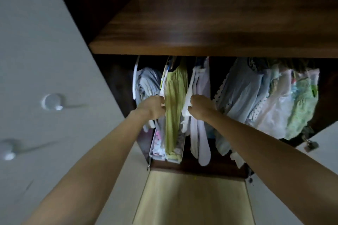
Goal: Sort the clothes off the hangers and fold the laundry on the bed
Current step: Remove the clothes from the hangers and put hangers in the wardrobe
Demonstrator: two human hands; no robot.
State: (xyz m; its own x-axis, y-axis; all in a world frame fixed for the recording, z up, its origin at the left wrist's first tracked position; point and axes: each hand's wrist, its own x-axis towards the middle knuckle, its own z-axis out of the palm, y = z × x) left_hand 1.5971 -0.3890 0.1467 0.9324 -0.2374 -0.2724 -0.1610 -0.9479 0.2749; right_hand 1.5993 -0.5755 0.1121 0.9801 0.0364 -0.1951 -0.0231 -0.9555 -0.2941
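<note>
1. Big dark brown wooden wardrobe [201, 29], open at the front, with a thick shelf board running across the top of the hanging space. The pale grey door [36, 51] with round knobs [53, 102] swings out on the left, so that side's boxed in; the middle is open for both arms.
2. Down below there's a light yellowish wooden panel [190, 197] in front of the wardrobe base. Lighting's pretty dim.
3. Row of hanging clothes fills the rail: a bunch of pale blue, white and green garments [265, 100] packed tight on the right, grey striped stuff [146, 84] far left.
4. The long yellow-green garment [174, 104] hangs dead centre, right between both hands.
5. Left hand [153, 107] has its fingers curled on the garment's left edge; right hand [200, 107] has its fingers pinching white fabric [186, 113] just beside it.
</note>
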